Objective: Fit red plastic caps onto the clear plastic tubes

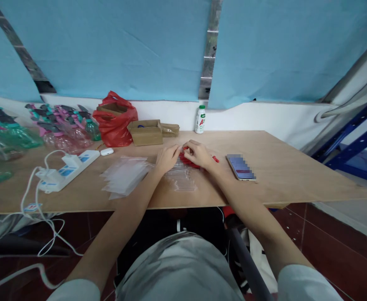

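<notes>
My left hand (168,158) and my right hand (200,154) meet over the middle of the table, fingertips pinched close together. Whatever sits between the fingertips is too small and covered to make out. Small red pieces (191,164) lie under and around my right hand, partly hidden by it. Below both hands spreads a row of thin, clear plastic pieces (182,179), like tubes or narrow sleeves. To the left of my left forearm is a fanned stack of clear plastic bags (125,175).
A phone (241,167) lies right of my right hand. A white power strip (69,171) with cables, spray bottles (67,129), a red plastic bag (116,121), and a cardboard box (146,133) stand left. A white bottle (200,120) stands by the wall.
</notes>
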`<state>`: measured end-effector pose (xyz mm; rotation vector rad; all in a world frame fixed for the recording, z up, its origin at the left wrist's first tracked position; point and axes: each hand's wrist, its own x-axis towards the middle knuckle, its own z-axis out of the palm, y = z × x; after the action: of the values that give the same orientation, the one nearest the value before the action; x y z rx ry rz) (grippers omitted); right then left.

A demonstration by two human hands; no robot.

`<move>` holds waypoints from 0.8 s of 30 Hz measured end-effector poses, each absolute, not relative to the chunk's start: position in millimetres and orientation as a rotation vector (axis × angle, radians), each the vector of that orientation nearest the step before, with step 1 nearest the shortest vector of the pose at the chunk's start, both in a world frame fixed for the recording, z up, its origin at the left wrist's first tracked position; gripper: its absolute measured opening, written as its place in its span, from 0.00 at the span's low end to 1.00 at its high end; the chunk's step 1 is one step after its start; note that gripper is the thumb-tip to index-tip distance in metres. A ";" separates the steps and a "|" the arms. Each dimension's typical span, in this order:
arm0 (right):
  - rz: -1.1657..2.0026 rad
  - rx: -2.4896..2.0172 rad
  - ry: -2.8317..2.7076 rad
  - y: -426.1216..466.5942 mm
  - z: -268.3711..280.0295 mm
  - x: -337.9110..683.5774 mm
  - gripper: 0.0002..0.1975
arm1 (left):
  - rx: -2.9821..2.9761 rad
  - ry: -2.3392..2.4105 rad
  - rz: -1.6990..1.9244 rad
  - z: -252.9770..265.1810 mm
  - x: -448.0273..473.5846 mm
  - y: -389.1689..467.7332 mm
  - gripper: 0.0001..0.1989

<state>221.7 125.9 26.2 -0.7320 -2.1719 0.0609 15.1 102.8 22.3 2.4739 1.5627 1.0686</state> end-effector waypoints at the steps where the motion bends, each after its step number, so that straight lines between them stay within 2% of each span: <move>1: 0.072 -0.743 -2.165 126.3 25.8 222.1 0.07 | 2.484 1.537 1.065 22.0 14.6 103.4 0.24; 10: 0.095 -0.904 -2.160 128.0 22.1 220.0 0.08 | 2.523 1.418 1.080 19.3 14.4 105.3 0.17; 15: -0.022 -0.969 -2.203 126.1 21.9 212.5 0.07 | 2.489 1.525 0.951 23.6 15.7 100.2 0.18; 24: -0.063 -0.993 -2.181 123.3 23.0 206.2 0.07 | 2.534 1.458 0.965 25.0 15.3 101.1 0.20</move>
<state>206.2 123.3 23.0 -0.9930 -2.1805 -0.0629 15.3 101.1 25.0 2.5335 1.4583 0.9648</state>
